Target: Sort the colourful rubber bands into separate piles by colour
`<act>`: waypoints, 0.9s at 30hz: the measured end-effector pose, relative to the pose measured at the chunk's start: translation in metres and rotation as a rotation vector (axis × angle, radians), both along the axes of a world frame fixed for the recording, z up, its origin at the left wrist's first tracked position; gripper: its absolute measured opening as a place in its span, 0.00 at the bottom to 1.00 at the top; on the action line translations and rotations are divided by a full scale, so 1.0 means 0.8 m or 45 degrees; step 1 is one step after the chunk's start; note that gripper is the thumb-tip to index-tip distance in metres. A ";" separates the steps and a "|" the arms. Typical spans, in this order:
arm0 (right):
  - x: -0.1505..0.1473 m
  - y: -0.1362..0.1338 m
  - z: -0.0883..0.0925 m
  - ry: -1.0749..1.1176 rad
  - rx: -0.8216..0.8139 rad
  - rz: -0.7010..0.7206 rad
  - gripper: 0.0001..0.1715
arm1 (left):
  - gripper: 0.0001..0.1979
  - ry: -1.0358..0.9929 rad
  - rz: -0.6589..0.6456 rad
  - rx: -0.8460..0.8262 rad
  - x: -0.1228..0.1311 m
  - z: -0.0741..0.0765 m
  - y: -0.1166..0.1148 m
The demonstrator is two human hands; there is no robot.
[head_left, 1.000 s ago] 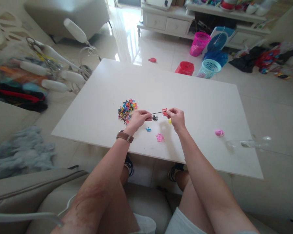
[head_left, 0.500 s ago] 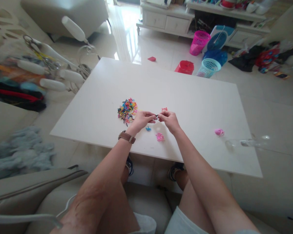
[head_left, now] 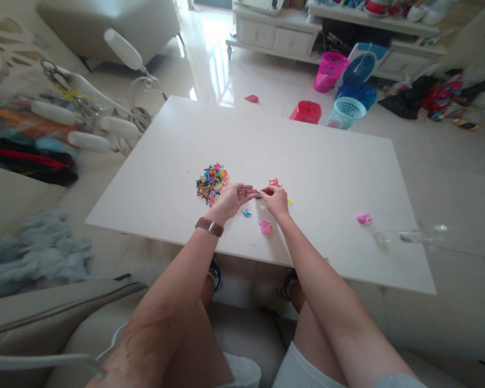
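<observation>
My left hand (head_left: 235,198), with a brown watch on its wrist, is half turned palm up with fingers stretched to the right. A thin dark piece (head_left: 244,189) seems to lie across those fingers. My right hand (head_left: 275,199) pinches at small black pieces (head_left: 258,195) just beyond the left fingertips; whether these touch the table cannot be made out. Left of my left hand lies a heap of small multicoloured plastic pieces (head_left: 210,183), possibly hair clips. Nearer me are a few blue pieces (head_left: 247,214) and a pink cluster (head_left: 265,227). Red pieces (head_left: 274,182) and a yellow piece (head_left: 290,202) lie beside my right hand.
The white table (head_left: 327,161) carries a pink-purple item (head_left: 364,219) and a clear glass-like object (head_left: 404,237) at right. A lamp with white shades (head_left: 123,48) stands by its left edge. On the floor beyond are a red bin (head_left: 307,111) and a light-blue basket (head_left: 346,112).
My left hand has turned more palm up and its fingers have straightened. My right hand has shifted slightly left and lower, uncovering more red pieces and a yellow one.
</observation>
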State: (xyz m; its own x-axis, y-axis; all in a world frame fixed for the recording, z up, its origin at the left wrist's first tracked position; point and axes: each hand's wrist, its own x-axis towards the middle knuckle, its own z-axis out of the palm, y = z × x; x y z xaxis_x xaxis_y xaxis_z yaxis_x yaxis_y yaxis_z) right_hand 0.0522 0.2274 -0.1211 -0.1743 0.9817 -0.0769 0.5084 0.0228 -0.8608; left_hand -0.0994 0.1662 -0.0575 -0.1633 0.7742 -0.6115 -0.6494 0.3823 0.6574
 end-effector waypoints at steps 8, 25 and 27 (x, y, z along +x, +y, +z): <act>-0.004 -0.004 0.004 -0.263 0.129 0.054 0.09 | 0.10 0.105 -0.014 0.044 -0.003 0.001 -0.005; 0.005 -0.014 0.037 0.103 0.190 0.358 0.07 | 0.04 0.290 -0.133 0.059 0.008 -0.021 -0.001; 0.005 -0.013 0.039 0.083 0.182 0.377 0.08 | 0.05 0.322 -0.111 0.085 0.006 -0.021 -0.002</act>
State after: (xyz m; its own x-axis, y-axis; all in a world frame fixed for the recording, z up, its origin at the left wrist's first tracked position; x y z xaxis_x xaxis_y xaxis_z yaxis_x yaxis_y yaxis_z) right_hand 0.0564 0.2170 -0.0897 -0.4535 0.8878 0.0790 0.4056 0.2845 -0.8686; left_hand -0.0944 0.1648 -0.0743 -0.2354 0.8294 -0.5066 -0.4280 0.3795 0.8202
